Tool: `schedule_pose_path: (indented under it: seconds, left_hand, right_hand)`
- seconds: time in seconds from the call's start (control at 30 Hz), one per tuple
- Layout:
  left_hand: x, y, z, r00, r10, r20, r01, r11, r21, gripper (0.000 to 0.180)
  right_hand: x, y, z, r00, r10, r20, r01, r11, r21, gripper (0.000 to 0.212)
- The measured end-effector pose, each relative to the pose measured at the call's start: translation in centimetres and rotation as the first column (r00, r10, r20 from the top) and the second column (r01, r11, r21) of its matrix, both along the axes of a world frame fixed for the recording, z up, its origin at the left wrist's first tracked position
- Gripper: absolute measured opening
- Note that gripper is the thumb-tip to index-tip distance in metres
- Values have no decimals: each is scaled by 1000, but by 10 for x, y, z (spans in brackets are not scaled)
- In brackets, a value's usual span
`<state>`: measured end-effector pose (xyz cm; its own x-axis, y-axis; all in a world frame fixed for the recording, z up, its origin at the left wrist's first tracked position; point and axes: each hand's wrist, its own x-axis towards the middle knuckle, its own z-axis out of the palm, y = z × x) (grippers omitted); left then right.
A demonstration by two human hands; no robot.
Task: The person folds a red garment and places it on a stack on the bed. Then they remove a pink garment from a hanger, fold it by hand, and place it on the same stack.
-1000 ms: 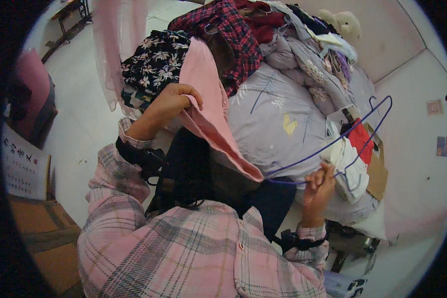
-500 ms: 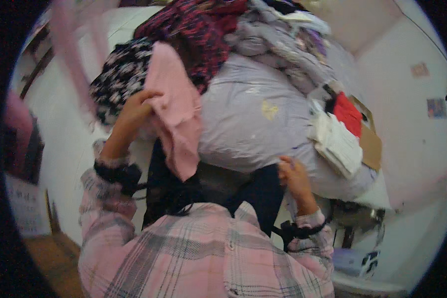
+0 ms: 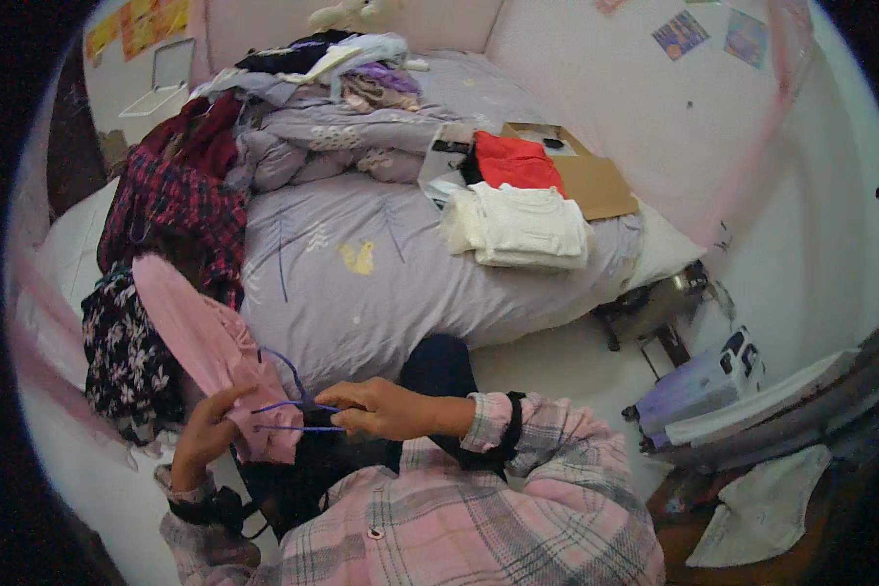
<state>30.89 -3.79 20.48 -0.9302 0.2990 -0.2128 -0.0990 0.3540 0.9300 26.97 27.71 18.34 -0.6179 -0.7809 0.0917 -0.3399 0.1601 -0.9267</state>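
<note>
My left hand (image 3: 203,430) is closed on the lower part of a pink garment (image 3: 190,327), which stretches up and away toward the far left. In my right hand (image 3: 386,405) is a thin purple clothes hanger (image 3: 303,428), gripped at one end, its arms lying against the pink cloth. Both hands are close together, low and left of the middle, over my dark trousers. Beyond the pink garment, a black floral garment (image 3: 127,352) and a dark red plaid garment (image 3: 181,200) drape over the left side of the bed. The fingers of my left hand are partly hidden by cloth.
A bed with grey-lilac bedding (image 3: 332,293) fills the middle. On it lie folded white clothes (image 3: 523,227), a red garment (image 3: 518,164), an opened cardboard box (image 3: 596,186) and a clothes heap (image 3: 352,68). A purple box (image 3: 693,386) stands at the lower right.
My view has swung to the right. My right hand has come leftward across my body with the hanger, to the pink garment. My left hand still holds that garment, now lower and nearer me.
</note>
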Motion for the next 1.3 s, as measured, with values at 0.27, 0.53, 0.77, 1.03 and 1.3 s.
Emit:
schedule_pose_path:
  seconds: [0.27,0.53,0.77,1.03,1.3]
  left_hand:
    - [-4,-30,-39,991,25,135,-18,998,-54,40]
    - [-1,-67,-47,965,253,-64,-254,967,3,29]
    - [2,-78,-46,878,359,-318,-387,922,-28,35]
    - [-34,-117,-79,741,637,-212,-553,759,345,41]
    - [-38,-34,-51,792,406,-456,-469,883,-29,43]
  right_hand:
    - [-3,26,11,992,-126,32,127,991,-51,34]
    - [-4,51,7,951,-158,-266,178,983,53,29]
    - [8,96,8,885,-293,-361,284,955,-80,20]
    - [3,143,29,742,-501,-446,543,839,-37,24]
    - [3,138,2,734,-523,-434,525,842,-127,21]
